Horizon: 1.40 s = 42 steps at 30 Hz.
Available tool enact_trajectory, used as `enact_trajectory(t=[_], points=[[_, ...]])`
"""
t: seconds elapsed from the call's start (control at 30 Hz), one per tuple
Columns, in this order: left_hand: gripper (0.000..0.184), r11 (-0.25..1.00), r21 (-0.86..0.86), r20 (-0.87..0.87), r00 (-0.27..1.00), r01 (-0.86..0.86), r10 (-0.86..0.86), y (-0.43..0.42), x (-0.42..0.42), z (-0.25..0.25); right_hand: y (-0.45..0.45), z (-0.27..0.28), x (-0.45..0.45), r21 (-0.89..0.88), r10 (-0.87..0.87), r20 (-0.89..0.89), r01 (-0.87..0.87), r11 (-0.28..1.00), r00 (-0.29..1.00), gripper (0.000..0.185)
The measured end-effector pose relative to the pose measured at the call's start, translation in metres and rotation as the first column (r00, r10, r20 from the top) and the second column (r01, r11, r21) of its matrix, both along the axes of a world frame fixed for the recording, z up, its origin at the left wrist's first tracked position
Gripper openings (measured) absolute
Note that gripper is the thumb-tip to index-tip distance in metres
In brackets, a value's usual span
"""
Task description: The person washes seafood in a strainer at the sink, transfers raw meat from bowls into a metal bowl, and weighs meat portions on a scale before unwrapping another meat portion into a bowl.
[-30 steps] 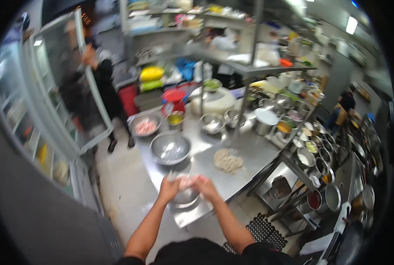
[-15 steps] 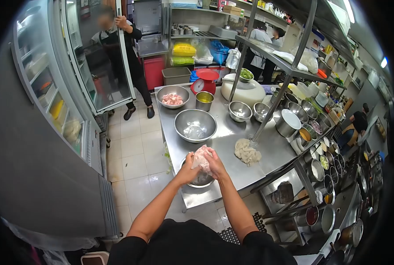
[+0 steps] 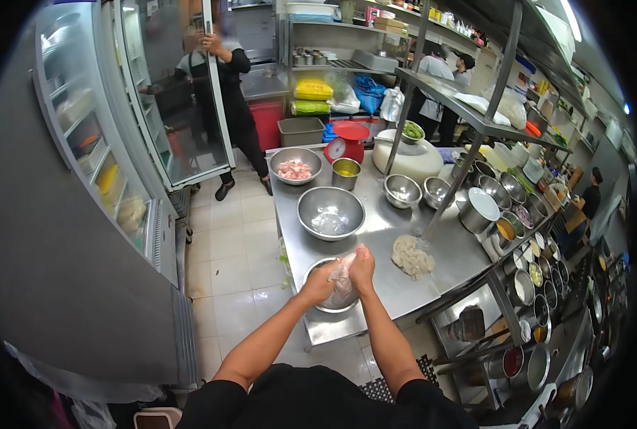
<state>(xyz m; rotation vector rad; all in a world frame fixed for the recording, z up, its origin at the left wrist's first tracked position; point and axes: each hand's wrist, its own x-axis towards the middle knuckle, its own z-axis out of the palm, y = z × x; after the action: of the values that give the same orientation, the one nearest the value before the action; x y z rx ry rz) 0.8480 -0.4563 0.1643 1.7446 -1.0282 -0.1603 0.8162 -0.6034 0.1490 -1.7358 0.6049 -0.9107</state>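
Observation:
Both my hands grip a clear plastic bag (image 3: 342, 277) with something pinkish in it, perhaps raw meat. My left hand (image 3: 320, 284) is closed on its left side, and my right hand (image 3: 362, 269) is wrapped round its upper right end. Below them a metal bowl (image 3: 310, 270) stands on the steel table, its contents mostly hidden. Farther back is a larger metal bowl (image 3: 331, 232) with something clear and shiny in it. Beyond that, a bowl (image 3: 275, 159) contains pieces of pink raw meat (image 3: 294, 170). To the right lies a whitish, crumpled heap (image 3: 412, 257).
A steel pot of yellow liquid (image 3: 346, 174) and a red scale (image 3: 346, 140) stand at the table's back. A shelf post (image 3: 443, 196) rises from the table's right side. At the left, a person (image 3: 236, 107) stands behind an open glass fridge door (image 3: 172, 107).
The bag has tilted and stretched lower between my hands, with my right hand now turned over its upper end. The view has shifted, and the person at the fridge has changed stance.

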Motion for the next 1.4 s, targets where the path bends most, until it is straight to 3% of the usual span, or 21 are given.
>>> enact_trajectory(t=[0.1,0.2,0.33,0.4,0.43,0.47,0.5,0.53,0.57,0.63,0.7,0.77,0.83,0.9,0.97,1.1,1.17,1.23,1.3,1.37,1.4], points=[[0.057,0.995,0.081,0.035,0.997,0.061,-0.064,0.001,-0.003,0.01,-0.001,0.004,0.001,0.014,0.006,-0.016,-0.005,1.0,1.0,0.041],[0.055,0.995,0.098,0.058,0.998,0.031,-0.037,0.0,-0.003,0.01,0.004,0.012,0.004,0.148,0.06,0.018,-0.062,0.987,0.998,0.041],[0.05,0.992,0.128,0.03,1.0,-0.006,0.002,0.001,0.0,0.015,0.014,0.034,0.001,0.175,0.138,0.016,-0.138,0.975,0.99,0.038],[0.047,0.985,0.173,-0.012,1.0,0.012,-0.01,0.006,0.0,0.028,0.013,0.034,0.001,0.357,0.168,0.08,-0.186,0.915,0.983,0.039],[0.043,0.977,0.208,-0.049,0.998,0.036,-0.027,0.005,0.001,0.034,0.007,0.028,0.006,0.357,0.147,0.082,-0.167,0.919,0.986,0.039],[0.036,0.994,0.092,-0.079,0.996,0.057,-0.05,0.003,0.004,0.024,0.002,0.017,0.013,0.161,0.118,0.049,-0.124,0.979,0.992,0.039],[0.036,0.992,0.095,-0.08,0.994,0.088,-0.081,0.001,0.003,0.027,-0.001,0.01,0.015,-0.039,0.079,0.017,-0.078,0.996,0.997,0.039],[0.035,0.998,0.064,-0.088,0.996,0.024,-0.018,0.001,0.001,0.031,-0.001,0.014,0.014,-0.142,0.055,0.005,-0.054,0.988,0.998,0.038],[0.033,0.998,0.036,-0.101,0.994,-0.045,0.049,0.002,-0.001,0.033,-0.004,0.008,0.018,-0.127,0.055,0.01,-0.053,0.991,0.998,0.036],[0.036,0.996,0.087,-0.112,0.993,-0.021,0.03,-0.003,0.0,0.031,-0.005,0.012,0.018,0.023,0.09,-0.002,-0.089,0.996,0.996,0.032],[0.025,0.996,0.03,0.034,0.996,-0.08,0.079,-0.007,0.0,0.03,-0.001,0.017,0.018,0.026,0.104,0.039,-0.105,0.994,0.994,0.03],[0.026,0.991,0.101,-0.016,0.996,-0.088,0.09,-0.008,-0.003,0.031,0.007,0.025,0.018,0.031,0.135,0.074,-0.138,0.99,0.988,0.032],[0.038,0.998,0.018,-0.066,0.996,-0.062,0.063,-0.011,-0.005,0.034,0.021,0.063,0.011,0.331,0.062,0.213,-0.132,0.934,0.975,0.035],[0.036,0.997,0.048,-0.047,0.997,-0.06,0.062,-0.013,-0.004,0.03,0.018,0.055,0.018,0.366,0.039,0.271,-0.14,0.92,0.962,0.036],[0.033,0.993,0.053,-0.014,0.995,-0.102,0.103,-0.013,-0.006,0.028,0.023,0.053,0.022,0.523,-0.026,0.354,-0.175,0.834,0.935,0.034],[0.028,0.994,-0.005,-0.048,0.993,-0.11,0.11,-0.014,-0.002,0.029,0.018,0.04,0.025,0.443,0.122,0.351,-0.28,0.852,0.928,0.034],[0.021,0.982,-0.058,-0.133,0.976,-0.18,0.171,-0.02,0.0,0.026,0.01,0.03,0.027,-0.022,0.175,0.204,-0.174,0.984,0.963,0.036],[0.019,0.983,-0.066,-0.139,0.977,-0.172,0.162,-0.024,0.001,0.026,0.009,0.031,0.027,-0.056,0.154,0.158,-0.147,0.987,0.975,0.038],[0.017,0.984,-0.067,-0.152,0.977,-0.163,0.151,-0.028,0.005,0.024,0.013,0.037,0.026,0.142,0.14,0.265,-0.182,0.973,0.954,0.039],[0.013,0.981,-0.068,-0.187,0.968,-0.181,0.166,-0.03,0.011,0.02,0.015,0.046,0.017,0.159,0.136,0.262,-0.182,0.97,0.955,0.037],[0.013,0.986,-0.006,-0.212,0.963,-0.169,0.164,-0.027,0.009,0.034,0.017,0.05,0.016,0.317,0.142,0.32,-0.247,0.916,0.937,0.037]])
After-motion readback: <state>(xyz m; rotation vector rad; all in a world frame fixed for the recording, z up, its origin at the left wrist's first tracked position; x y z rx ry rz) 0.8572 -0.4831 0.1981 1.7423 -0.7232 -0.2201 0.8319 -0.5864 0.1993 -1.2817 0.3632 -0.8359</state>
